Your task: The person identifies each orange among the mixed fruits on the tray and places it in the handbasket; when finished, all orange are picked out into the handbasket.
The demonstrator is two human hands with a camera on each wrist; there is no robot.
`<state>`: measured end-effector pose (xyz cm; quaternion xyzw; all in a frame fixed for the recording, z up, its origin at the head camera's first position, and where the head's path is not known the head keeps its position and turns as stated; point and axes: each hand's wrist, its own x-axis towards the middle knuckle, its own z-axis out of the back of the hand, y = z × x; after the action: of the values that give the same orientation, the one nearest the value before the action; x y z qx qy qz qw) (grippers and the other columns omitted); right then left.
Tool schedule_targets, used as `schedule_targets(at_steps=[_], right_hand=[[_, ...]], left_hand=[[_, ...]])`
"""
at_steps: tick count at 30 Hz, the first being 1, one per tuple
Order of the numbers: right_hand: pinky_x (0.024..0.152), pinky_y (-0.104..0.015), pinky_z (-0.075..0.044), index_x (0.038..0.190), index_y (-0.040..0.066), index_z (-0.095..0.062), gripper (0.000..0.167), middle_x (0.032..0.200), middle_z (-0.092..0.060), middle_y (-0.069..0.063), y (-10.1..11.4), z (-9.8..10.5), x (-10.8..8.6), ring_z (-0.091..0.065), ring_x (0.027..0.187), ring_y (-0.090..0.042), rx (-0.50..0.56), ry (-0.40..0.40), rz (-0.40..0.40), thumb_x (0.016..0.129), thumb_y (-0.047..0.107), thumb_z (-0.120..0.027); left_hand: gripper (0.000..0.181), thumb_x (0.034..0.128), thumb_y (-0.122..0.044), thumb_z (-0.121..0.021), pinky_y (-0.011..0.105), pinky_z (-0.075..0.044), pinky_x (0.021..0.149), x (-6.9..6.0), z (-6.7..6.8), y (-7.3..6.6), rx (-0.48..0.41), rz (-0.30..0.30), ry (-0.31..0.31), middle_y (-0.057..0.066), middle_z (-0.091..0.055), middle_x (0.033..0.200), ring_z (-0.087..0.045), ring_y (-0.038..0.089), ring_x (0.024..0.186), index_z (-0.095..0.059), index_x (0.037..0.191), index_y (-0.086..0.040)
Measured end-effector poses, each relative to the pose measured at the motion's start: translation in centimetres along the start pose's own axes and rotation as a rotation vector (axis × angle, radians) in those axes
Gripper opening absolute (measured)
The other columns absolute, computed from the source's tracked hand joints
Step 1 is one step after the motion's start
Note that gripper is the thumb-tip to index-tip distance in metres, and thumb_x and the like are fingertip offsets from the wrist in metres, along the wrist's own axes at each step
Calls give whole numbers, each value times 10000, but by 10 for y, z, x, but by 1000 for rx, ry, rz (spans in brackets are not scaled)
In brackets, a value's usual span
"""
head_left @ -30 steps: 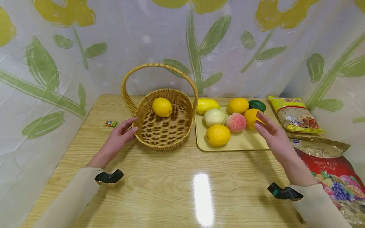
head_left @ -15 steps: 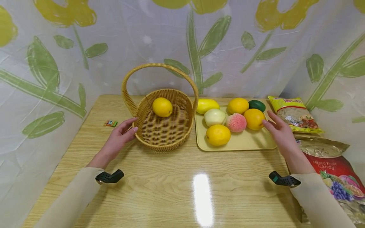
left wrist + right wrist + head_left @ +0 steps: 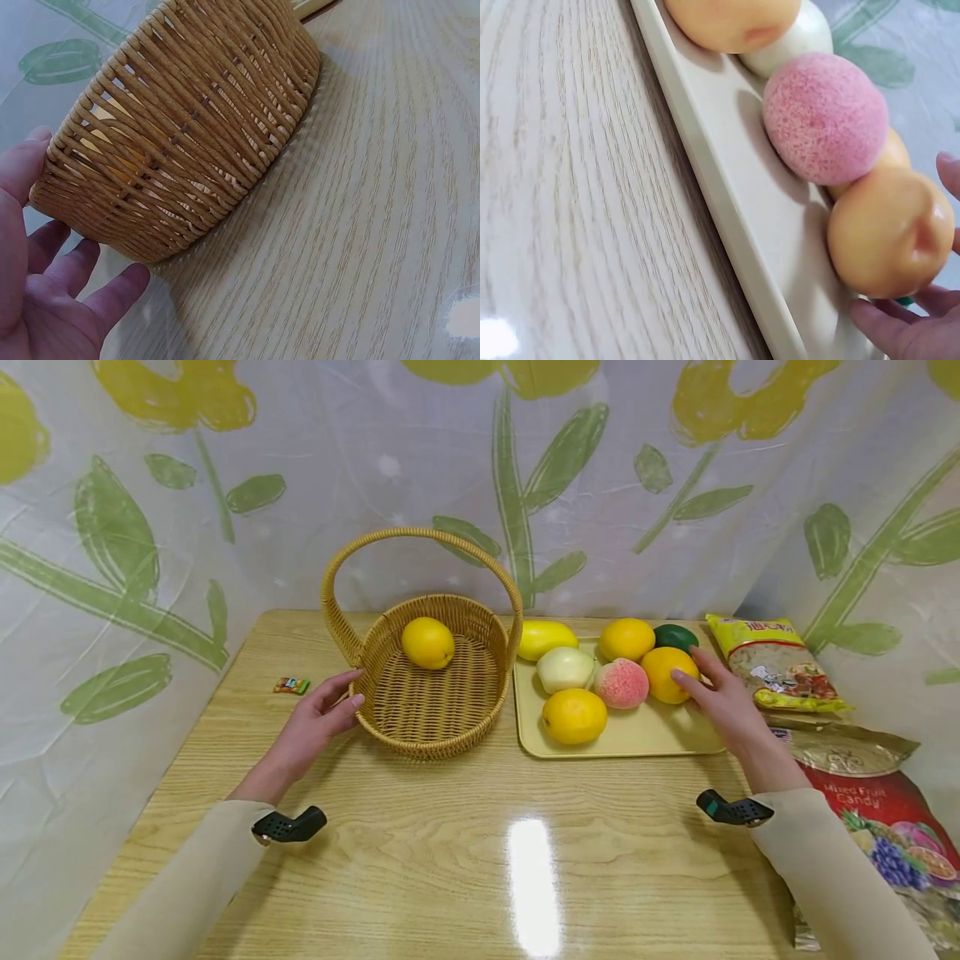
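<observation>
A woven wicker basket [image 3: 431, 747] with a tall hooped handle stands on the table, a yellow mango-like fruit [image 3: 427, 643] inside it. My left hand [image 3: 311, 727] touches the basket's left side with relaxed fingers; its fingertips lie along the rim and outer wall in the left wrist view. On the right, my right hand [image 3: 723, 702] holds a round yellow-orange fruit [image 3: 669, 675] on the tray [image 3: 637, 743], thumb in front and fingers behind. A pink peach [image 3: 621, 683] sits just left of that fruit; the right wrist view shows the peach [image 3: 825, 116] beside it.
The tray also bears a pale green fruit [image 3: 565, 669], a yellow fruit [image 3: 574, 716], another yellow fruit [image 3: 626, 639] and a dark green one [image 3: 677, 637]. Two food bags [image 3: 780, 664] lie at the right. A small wrapped candy [image 3: 291, 685] lies left of the basket.
My right hand has gone first right past the yellow-orange fruit, then back left, bringing its thumb and fingers around it. The left hand and basket stay put.
</observation>
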<state>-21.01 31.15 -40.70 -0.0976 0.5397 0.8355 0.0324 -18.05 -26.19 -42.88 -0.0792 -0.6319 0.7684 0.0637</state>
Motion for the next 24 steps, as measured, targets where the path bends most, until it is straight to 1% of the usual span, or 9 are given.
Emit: schedule_targets(at_steps=[2,4,8,12,14,16,19,21,24], right_hand=[[1119,-460,-343,1585,233,-45,830,1637,-15,-110,0,-3,3,-189,1446,-351,4,5,4,968,513,-524],[1097,-441,-397,1586,239,-46,824,1633,-21,-129,-1,-5,5,-225,1417,-361,-19,-1,14,971,506,-525],[1063,-434,-424,1588,204,-65,821,1621,-45,-174,-2,-7,7,-240,1388,-388,-99,-28,45,978,473,-542],[1025,-381,-441,1588,183,-84,799,1615,-68,-195,-3,-6,6,-252,1379,-408,-137,-31,64,988,432,-549],[1034,-406,-422,1588,185,-94,791,1611,-91,-199,-4,-5,5,-260,1372,-411,-147,-27,68,989,429,-550],[1066,-472,-394,1588,192,-98,788,1606,-111,-206,-4,-4,4,-262,1368,-417,-146,-21,67,989,425,-554],[1116,-582,-294,1587,187,-112,782,1601,-125,-217,-4,-3,3,-245,1377,-435,-146,-19,69,989,406,-566],[1121,-609,-266,1586,183,-122,781,1602,-119,-220,-3,-3,2,-231,1384,-448,-138,-20,69,987,387,-579],[1127,-618,-240,1584,183,-144,780,1602,-120,-220,-3,-3,1,-217,1392,-457,-136,-22,74,979,370,-600]], left_hand=[[603,1014,-319,-541,189,-503,928,0,0,0,0,1,-2,128,-195,1605,-290,323,1420,-317,1524,-86],[604,1014,-316,-542,183,-502,925,0,0,0,-3,0,-1,131,-191,1606,-283,324,1424,-316,1523,-82],[602,1017,-304,-542,164,-500,912,0,0,-1,-10,-2,1,138,-183,1608,-267,330,1430,-314,1523,-72],[604,1016,-308,-543,166,-499,916,0,0,-1,-10,-3,3,131,-185,1608,-269,328,1430,-314,1522,-71],[607,1014,-313,-544,179,-498,926,0,0,-2,-5,-4,3,127,-191,1608,-274,327,1429,-315,1521,-70],[610,1012,-319,-547,195,-498,938,-1,0,-2,0,-2,1,122,-196,1607,-278,322,1428,-317,1521,-72],[614,1011,-322,-549,226,-496,958,-1,0,-2,8,2,-1,121,-202,1605,-284,319,1426,-317,1521,-71],[616,1010,-324,-551,245,-495,969,-1,-1,-2,11,5,-3,121,-205,1604,-289,317,1423,-317,1521,-73],[614,1011,-322,-550,257,-495,974,-1,-1,-2,11,3,-6,125,-207,1603,-295,321,1420,-318,1520,-71]])
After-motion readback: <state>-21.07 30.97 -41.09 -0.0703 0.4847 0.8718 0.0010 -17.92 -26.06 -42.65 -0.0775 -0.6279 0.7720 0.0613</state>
